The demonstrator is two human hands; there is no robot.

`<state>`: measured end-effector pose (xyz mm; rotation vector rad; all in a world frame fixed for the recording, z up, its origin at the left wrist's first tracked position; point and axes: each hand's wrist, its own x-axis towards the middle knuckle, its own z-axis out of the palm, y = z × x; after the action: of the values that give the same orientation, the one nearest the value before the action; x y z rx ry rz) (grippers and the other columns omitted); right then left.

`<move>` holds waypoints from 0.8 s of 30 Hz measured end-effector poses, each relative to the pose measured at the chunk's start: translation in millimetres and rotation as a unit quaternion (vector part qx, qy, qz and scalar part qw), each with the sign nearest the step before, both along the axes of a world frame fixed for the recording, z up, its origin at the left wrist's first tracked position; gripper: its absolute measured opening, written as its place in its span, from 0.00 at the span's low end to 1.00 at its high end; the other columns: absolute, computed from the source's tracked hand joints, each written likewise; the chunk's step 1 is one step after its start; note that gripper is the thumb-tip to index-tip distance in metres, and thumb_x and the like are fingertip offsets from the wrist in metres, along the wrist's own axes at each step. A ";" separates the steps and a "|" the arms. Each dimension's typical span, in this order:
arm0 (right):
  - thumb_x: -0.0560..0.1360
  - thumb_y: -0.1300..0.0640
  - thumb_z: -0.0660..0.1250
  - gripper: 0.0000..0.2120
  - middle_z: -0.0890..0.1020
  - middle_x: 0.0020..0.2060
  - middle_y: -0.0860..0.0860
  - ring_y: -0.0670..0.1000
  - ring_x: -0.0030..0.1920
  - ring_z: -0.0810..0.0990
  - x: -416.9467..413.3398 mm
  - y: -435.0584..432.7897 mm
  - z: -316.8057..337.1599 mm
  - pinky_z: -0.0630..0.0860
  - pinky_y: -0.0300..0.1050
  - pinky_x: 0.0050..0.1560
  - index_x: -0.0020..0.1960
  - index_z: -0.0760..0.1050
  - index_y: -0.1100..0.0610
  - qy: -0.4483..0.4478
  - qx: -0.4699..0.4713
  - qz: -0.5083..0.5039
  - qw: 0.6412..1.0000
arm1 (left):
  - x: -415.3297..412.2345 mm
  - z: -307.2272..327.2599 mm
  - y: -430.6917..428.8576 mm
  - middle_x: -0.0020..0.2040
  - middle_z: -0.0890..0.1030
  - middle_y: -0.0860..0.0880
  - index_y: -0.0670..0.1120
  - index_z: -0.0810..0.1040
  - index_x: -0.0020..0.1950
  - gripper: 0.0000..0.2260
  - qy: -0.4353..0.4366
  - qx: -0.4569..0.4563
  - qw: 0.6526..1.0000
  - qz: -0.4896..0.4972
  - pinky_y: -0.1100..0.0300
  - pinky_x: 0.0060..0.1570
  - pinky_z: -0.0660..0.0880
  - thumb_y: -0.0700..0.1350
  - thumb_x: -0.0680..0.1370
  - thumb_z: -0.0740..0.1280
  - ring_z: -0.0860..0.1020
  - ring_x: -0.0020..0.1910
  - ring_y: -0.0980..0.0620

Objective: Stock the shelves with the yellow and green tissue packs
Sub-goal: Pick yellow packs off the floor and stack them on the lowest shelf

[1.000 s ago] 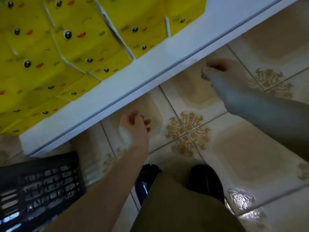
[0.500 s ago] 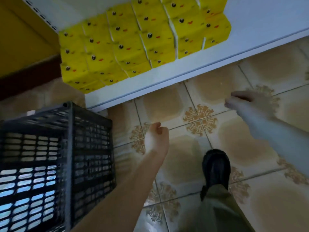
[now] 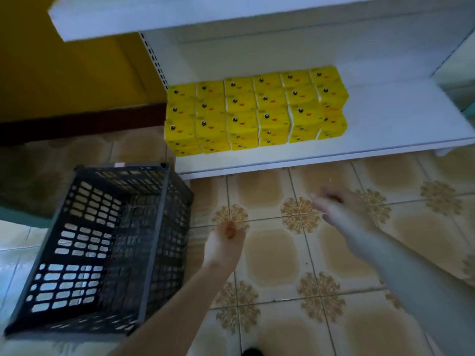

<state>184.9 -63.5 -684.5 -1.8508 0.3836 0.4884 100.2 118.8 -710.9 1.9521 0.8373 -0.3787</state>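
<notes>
Several yellow tissue packs [image 3: 255, 111] with duck faces stand stacked in rows on the left part of the lowest white shelf [image 3: 385, 116]. No green packs show. My left hand [image 3: 226, 240] hangs over the floor tiles in a loose fist with nothing in it, just right of the black crate [image 3: 102, 242]. My right hand [image 3: 339, 209] is blurred, held out over the tiles below the shelf edge, fingers apart and empty.
The black plastic crate stands on the floor at the left, its inside looking empty. A white shelf board [image 3: 180, 14] juts out above. A yellow wall [image 3: 64, 73] with a dark skirting lies left. Patterned floor tiles [image 3: 272, 258] spread below.
The view has pulled back and up from the shelf, bringing the crate and whole stack into sight. Both hands have come away from the shelf edge, and the left has curled into a fist.
</notes>
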 end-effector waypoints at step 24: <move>0.76 0.56 0.66 0.05 0.80 0.45 0.49 0.54 0.55 0.80 -30.3 -19.7 239.0 0.73 0.56 0.62 0.42 0.74 0.47 -0.014 0.012 0.003 1.000 | -32.6 254.5 10.2 0.67 0.72 0.45 0.41 0.68 0.71 0.21 -0.060 -0.070 0.989 0.119 0.63 0.53 0.66 0.44 0.79 0.62 0.72 0.64 0.47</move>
<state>154.6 -83.2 -445.5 -1.8344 0.3510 0.4687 67.6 129.1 -456.3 1.7057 0.9276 -0.1723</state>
